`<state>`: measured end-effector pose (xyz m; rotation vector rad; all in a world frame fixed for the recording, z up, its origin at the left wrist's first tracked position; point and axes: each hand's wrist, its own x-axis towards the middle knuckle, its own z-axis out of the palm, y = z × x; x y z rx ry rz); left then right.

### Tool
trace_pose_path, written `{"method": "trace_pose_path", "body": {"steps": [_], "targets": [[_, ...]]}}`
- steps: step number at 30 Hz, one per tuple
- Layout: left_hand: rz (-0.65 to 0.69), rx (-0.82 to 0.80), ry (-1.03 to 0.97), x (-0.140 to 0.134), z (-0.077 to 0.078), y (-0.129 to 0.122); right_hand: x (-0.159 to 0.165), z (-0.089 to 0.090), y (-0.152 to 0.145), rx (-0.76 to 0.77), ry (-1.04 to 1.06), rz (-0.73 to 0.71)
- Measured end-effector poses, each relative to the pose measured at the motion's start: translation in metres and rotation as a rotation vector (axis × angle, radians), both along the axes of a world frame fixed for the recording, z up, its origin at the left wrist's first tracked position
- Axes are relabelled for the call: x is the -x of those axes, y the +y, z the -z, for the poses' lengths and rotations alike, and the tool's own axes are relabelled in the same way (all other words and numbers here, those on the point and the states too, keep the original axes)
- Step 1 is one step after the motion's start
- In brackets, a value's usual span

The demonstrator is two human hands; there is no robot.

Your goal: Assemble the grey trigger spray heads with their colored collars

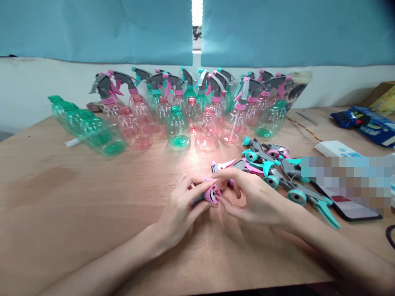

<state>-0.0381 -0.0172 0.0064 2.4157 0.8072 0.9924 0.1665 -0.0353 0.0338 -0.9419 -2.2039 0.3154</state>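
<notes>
My left hand is closed round a trigger spray head with a grey body and a pink collar. The collar's open end faces right, towards my other hand. Thumb and forefinger of my right hand come together at that opening, with a small pink bit between them that I cannot make out. Just beyond my fingers, another pink-and-grey spray head lies on the table. To the right is a loose pile of spray heads, mostly grey with turquoise collars and triggers.
Behind my hands stand several green bottles and pink bottles, some without heads, others with spray heads fitted. A phone, partly blurred out, lies at the right, near a white box and blue packet on the wooden table.
</notes>
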Motion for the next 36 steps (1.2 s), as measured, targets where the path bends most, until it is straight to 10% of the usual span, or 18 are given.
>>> {"method": "trace_pose_path", "body": {"steps": [36], "targets": [[-0.018, 0.011, 0.055, -0.003, -0.003, 0.000, 0.005, -0.002, -0.004, 0.047, -0.084, 0.082]]}}
